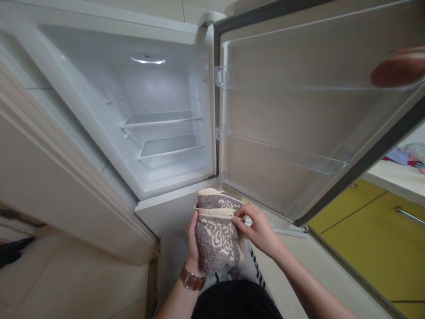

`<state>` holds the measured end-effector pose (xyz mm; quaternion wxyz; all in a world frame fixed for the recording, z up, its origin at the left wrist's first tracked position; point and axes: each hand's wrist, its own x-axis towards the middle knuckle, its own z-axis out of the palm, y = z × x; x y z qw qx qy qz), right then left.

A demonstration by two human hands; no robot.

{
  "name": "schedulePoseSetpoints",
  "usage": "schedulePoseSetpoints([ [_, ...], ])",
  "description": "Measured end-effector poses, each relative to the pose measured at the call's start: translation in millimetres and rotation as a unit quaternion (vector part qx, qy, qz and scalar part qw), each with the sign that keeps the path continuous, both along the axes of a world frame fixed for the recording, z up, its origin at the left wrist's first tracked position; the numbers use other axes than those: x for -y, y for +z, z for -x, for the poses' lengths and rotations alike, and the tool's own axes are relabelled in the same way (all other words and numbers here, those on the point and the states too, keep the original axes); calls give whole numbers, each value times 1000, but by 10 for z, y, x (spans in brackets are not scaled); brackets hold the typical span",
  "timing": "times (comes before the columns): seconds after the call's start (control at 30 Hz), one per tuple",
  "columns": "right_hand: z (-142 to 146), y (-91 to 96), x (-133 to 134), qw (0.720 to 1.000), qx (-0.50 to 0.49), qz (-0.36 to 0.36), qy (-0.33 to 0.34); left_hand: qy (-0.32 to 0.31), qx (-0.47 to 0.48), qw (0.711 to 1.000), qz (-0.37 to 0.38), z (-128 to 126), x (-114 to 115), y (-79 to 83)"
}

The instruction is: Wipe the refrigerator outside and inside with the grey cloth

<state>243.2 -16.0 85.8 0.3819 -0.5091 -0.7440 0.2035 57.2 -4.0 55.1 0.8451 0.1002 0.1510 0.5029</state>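
Note:
A folded towel (215, 241), grey-purple with a cream swirl pattern and a cream band, is held over my lap. My left hand (193, 243), with a brown watch on the wrist, grips it from the left side; part of the fingers is hidden behind the cloth. On the right, my right hand (254, 223) has its thumb and fingers pinched at the end of the cream band. Just beyond the towel stands the refrigerator (175, 195), its door (285, 115) swung out to the right.
Inside the lit refrigerator are two glass shelves (172, 146). Clear door racks (285, 153) line the door. A blurred reddish-brown rounded shape (398, 68) shows at upper right. Yellow cabinets (372, 239) carry a light countertop (395, 177) with colourful cloth-like items. A black item (13, 250) lies at left.

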Motion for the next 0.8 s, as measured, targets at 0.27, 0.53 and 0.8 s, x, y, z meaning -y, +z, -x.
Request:
schedulePoseSetpoints([
  [0.27,25,146,51,994,-44,-87,-57,-15,10,999,27,-5,67,-224],
  [0.53,-17,3,8,997,37,70,-12,16,-50,998,43,17,38,-223],
  [0.8,195,267,-26,991,131,14,-3,-7,-14,997,70,-78,24,-407],
])
